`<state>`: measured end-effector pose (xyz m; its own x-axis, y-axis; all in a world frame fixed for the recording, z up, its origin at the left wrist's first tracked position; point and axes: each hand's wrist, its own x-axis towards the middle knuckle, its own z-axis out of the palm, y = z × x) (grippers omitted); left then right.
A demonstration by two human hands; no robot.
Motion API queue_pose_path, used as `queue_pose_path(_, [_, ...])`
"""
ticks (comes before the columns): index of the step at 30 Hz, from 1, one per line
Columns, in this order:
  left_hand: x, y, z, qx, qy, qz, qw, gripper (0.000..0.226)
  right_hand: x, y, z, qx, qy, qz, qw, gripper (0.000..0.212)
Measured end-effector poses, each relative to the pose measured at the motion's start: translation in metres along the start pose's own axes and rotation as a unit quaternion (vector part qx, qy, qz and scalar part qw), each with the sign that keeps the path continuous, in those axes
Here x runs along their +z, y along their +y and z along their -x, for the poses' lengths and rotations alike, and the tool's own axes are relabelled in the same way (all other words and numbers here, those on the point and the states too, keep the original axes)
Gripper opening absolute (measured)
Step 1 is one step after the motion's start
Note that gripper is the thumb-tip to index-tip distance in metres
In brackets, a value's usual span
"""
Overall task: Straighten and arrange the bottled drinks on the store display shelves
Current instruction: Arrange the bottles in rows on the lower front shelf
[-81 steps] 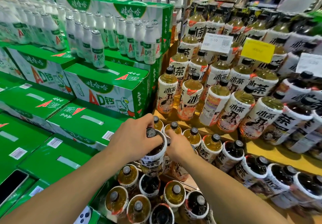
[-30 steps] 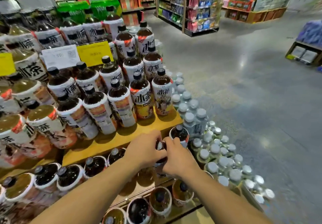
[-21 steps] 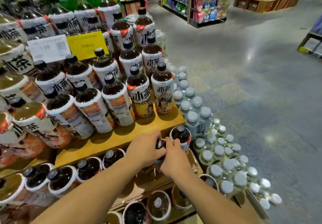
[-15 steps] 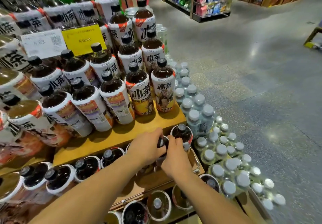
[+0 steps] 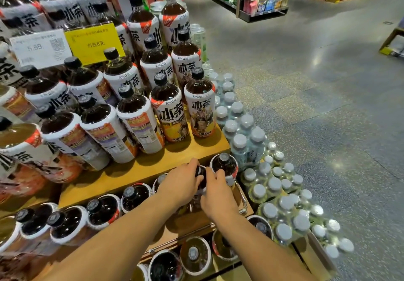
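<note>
Wooden shelf (image 5: 192,149) holds "冰茶" bottles (image 5: 172,111); left hand (image 5: 181,185) and right hand (image 5: 218,196) both grip one dark bottle (image 5: 200,172).

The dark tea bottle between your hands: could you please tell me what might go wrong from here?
The left hand and right hand grip the dark tea bottle right beside the end bottle; a nudge could tip that one toward the water packs. Lifting might knock it against the wooden tier behind.

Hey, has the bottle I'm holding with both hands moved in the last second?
No. The held bottle still sits just left of the corner bottle, below the wooden tier.
</note>
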<state>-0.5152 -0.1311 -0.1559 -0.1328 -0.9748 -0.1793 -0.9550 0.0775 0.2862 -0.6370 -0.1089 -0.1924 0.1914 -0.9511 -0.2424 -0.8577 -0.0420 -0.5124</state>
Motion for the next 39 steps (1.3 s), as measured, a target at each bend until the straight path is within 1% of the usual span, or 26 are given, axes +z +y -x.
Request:
queue_pose_path(3, [-0.003, 0.002, -0.002, -0.019, -0.016, -0.005, 1.000, 0.025, 0.000, -0.002, -0.002, -0.002, 0.007, 0.014, 1.000, 0.066])
queue_pose_path(7, [-0.001, 0.004, 0.005, -0.029, -0.009, 0.007, 1.000, 0.041, -0.001, -0.004, -0.001, 0.013, 0.006, -0.003, 1.000, 0.053])
queue_pose_path(11, [-0.002, 0.006, 0.019, -0.036, 0.007, 0.040, 0.999, 0.052, -0.002, -0.007, 0.002, 0.010, 0.004, -0.025, 1.000, 0.054])
queue_pose_path(13, [-0.002, 0.007, 0.029, -0.030, -0.005, 0.051, 0.998, 0.059, -0.001, -0.010, 0.003, 0.007, -0.001, -0.032, 0.999, 0.055])
queue_pose_path(15, [-0.001, 0.007, 0.039, -0.018, -0.017, 0.055, 0.998, 0.062, 0.002, -0.012, 0.006, 0.003, -0.010, -0.027, 1.000, 0.058])
queue_pose_path(18, [0.002, 0.005, 0.055, -0.003, -0.017, 0.045, 0.999, 0.056, 0.005, -0.010, 0.022, -0.002, -0.029, -0.017, 0.999, 0.064])
queue_pose_path(20, [0.008, 0.001, 0.067, -0.001, -0.015, 0.041, 0.999, 0.046, 0.009, -0.004, 0.038, 0.002, -0.029, -0.014, 0.999, 0.059])
queue_pose_path(22, [0.018, -0.001, 0.078, 0.001, -0.034, 0.030, 0.999, 0.036, 0.014, 0.008, 0.059, 0.014, -0.031, -0.011, 0.999, 0.054])
queue_pose_path(26, [0.043, 0.002, 0.100, 0.021, -0.083, 0.013, 0.996, 0.035, 0.025, 0.038, 0.099, 0.063, -0.030, 0.009, 0.998, 0.046])
queue_pose_path(30, [0.073, 0.012, 0.123, 0.042, -0.101, 0.009, 0.994, 0.032, 0.035, 0.064, 0.134, 0.121, -0.030, 0.034, 0.992, 0.042])
queue_pose_path(33, [0.094, 0.017, 0.142, 0.022, -0.110, -0.009, 0.994, 0.026, 0.044, 0.075, 0.145, 0.136, -0.032, 0.040, 0.989, 0.044])
queue_pose_path(35, [0.104, 0.014, 0.150, 0.001, -0.108, -0.026, 0.994, 0.026, 0.047, 0.076, 0.141, 0.131, -0.039, 0.031, 0.990, 0.054])
queue_pose_path(37, [0.110, 0.010, 0.154, -0.031, -0.103, -0.035, 0.994, 0.030, 0.049, 0.071, 0.131, 0.121, -0.047, 0.026, 0.991, 0.065])
queue_pose_path(39, [0.112, 0.007, 0.154, -0.059, -0.108, -0.034, 0.992, 0.037, 0.051, 0.064, 0.119, 0.103, -0.053, 0.031, 0.993, 0.065])
